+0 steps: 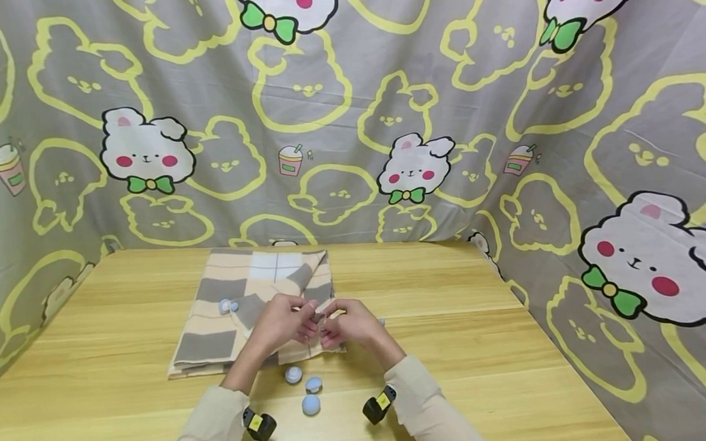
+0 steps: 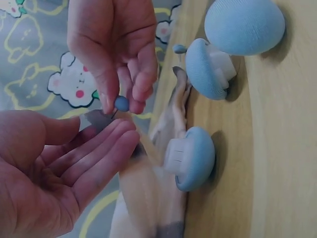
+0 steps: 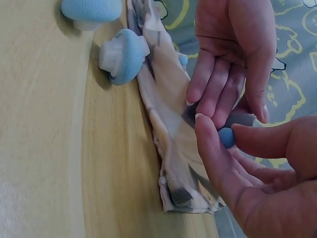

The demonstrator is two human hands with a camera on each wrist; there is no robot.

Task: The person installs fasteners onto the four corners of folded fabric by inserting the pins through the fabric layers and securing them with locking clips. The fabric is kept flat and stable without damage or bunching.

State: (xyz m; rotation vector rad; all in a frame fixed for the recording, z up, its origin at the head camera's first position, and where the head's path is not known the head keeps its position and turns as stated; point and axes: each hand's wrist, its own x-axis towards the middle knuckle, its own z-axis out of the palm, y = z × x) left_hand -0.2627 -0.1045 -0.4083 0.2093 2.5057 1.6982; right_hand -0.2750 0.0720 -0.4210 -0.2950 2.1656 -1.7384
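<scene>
A folded plaid cloth [image 1: 205, 347] in beige, grey and white lies on the table, its near right corner lifted. My left hand [image 1: 283, 321] pinches that grey corner between thumb and fingers, as the left wrist view shows. From the right, my right hand [image 1: 350, 323] holds a pin with a round blue head [image 3: 227, 138] between thumb and forefinger. Its thin shaft points at the cloth corner, close to the left fingertips [image 2: 130, 139]. Another blue-headed fastener [image 1: 226, 306] sits on the cloth's left part.
Several pale blue mushroom-shaped caps with white stems lie in front of the cloth: one cap [image 1: 293, 374] nearest it, a second cap [image 1: 313, 385], and a third cap [image 1: 311, 404] towards me. The wooden table [image 1: 462, 377] is bordered by a patterned grey curtain [image 1: 335, 146].
</scene>
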